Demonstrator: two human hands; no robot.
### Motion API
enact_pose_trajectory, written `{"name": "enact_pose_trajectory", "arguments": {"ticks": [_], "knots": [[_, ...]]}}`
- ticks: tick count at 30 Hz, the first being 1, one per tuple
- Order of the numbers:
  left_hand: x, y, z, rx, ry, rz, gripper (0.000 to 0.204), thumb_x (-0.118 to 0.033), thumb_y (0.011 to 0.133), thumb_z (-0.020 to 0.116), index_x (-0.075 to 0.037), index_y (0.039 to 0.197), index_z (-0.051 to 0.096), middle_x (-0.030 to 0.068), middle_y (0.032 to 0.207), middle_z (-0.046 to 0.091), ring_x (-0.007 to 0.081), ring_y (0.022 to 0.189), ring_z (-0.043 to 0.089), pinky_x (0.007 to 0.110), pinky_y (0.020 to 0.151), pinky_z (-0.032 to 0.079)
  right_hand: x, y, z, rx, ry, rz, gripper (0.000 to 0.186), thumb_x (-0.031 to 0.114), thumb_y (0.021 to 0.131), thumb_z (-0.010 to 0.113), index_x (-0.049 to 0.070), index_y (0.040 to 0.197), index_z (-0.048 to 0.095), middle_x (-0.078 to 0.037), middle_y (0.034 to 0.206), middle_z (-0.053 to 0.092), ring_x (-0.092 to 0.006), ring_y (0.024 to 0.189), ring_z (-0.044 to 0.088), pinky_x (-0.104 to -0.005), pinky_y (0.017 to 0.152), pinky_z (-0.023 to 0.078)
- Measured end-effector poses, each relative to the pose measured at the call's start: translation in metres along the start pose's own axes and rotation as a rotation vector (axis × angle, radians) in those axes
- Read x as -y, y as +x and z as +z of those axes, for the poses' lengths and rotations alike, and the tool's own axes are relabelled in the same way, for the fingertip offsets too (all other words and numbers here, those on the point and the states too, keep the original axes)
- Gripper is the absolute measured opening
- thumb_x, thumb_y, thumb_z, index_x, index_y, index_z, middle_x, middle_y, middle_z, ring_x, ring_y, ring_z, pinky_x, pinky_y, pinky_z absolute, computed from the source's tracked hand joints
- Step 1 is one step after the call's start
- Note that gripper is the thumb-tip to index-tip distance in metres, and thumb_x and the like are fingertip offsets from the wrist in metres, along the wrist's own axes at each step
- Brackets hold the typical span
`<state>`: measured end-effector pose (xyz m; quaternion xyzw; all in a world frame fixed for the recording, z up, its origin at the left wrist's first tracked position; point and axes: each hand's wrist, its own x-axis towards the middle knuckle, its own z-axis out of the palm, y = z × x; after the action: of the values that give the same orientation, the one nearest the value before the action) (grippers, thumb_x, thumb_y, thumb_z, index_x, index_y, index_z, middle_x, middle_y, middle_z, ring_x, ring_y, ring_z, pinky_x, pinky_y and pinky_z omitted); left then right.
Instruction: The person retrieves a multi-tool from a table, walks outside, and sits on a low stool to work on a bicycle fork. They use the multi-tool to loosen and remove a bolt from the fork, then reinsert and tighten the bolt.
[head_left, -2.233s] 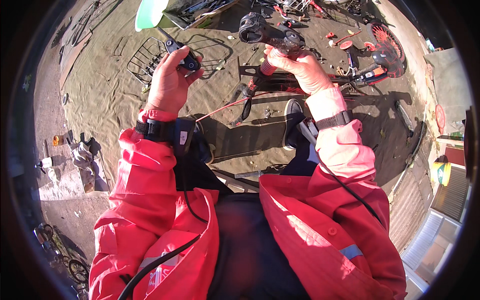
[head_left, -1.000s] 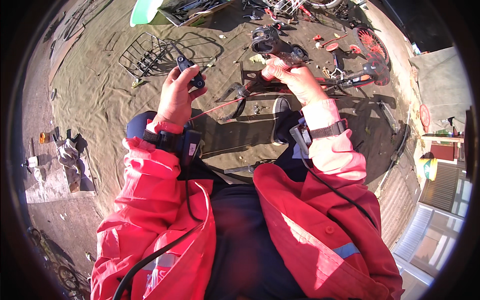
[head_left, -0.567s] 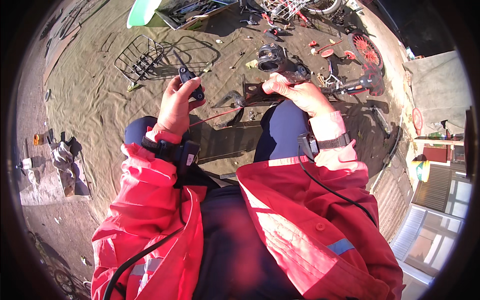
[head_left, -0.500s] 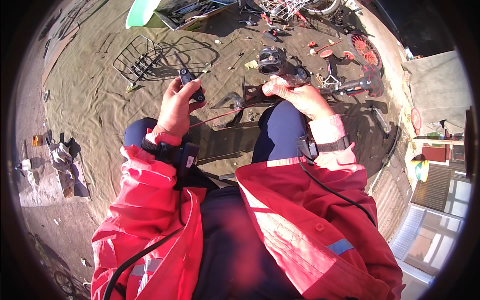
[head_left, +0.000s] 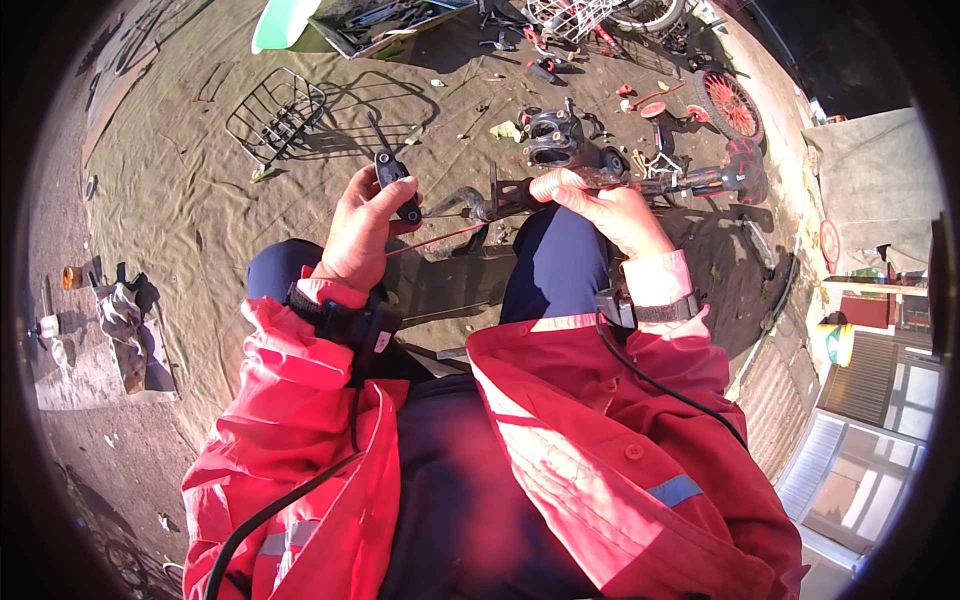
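Sunlit ground sheet [head_left: 180, 200], drab olive, wrinkled, bicycle parts strewn over it. From where I stand: person in red jacket, navy trousers, both bare hands up over the sheet, well apart.

Left hand [head_left: 358, 228]: fingers curled closed, thumb along the near side, gripping a black folding multi-tool [head_left: 398, 188]; one thin key sticks out, pointing toward the sheet's far edge. Right hand [head_left: 625, 217]: mostly closed, thumb laid over the near side, has hold of a black bicycle clamp [head_left: 562, 142], round socket facing left; far-side fingers hidden. Clamp sits over the sheet, just past the right knee, tool and clamp not touching.

Behind the right hand, a black-and-red saddle piece [head_left: 746, 170]. Toward the far right corner of the sheet: red-spoked wheel [head_left: 731, 104]. Far edge: white wire basket [head_left: 567, 15], tray of dark tools [head_left: 375, 28], pale green tub [head_left: 283, 25]. Far left part: black wire rack [head_left: 276, 118]. Beyond the left edge: grey rag [head_left: 122, 325], orange jar [head_left: 72, 277].
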<state>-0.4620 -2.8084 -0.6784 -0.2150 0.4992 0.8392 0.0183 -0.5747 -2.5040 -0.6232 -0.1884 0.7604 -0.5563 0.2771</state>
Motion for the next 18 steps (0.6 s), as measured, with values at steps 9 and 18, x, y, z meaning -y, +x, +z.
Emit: {"name": "enact_pose_trajectory", "arguments": {"ticks": [9,18], "knots": [[-0.022,-0.035,0.012,0.161,0.024,0.079,0.068,-0.014,0.09,0.081,0.003,0.145,0.044,0.0036,0.11,0.063,0.0099,0.095,0.062,0.029,0.083,0.054,0.033,-0.054,0.014,-0.305,-0.241,0.249,0.037,0.017,0.087,0.086,-0.001,0.112,0.065,-0.004,0.1,0.069,-0.0097,0.093,0.065,-0.0263,0.082,0.053],[-0.045,-0.082,0.044,0.188,0.54,0.294,0.074,-0.011,0.082,0.086,-0.004,0.141,0.042,0.01,0.118,0.062,0.0111,0.098,0.062,0.027,0.078,0.054,0.063,-0.044,0.102,0.042,0.274,-0.125,0.074,0.028,0.094,0.08,-0.001,0.151,0.043,-0.014,0.141,0.057,-0.021,0.129,0.058,-0.0348,0.102,0.052]]}}
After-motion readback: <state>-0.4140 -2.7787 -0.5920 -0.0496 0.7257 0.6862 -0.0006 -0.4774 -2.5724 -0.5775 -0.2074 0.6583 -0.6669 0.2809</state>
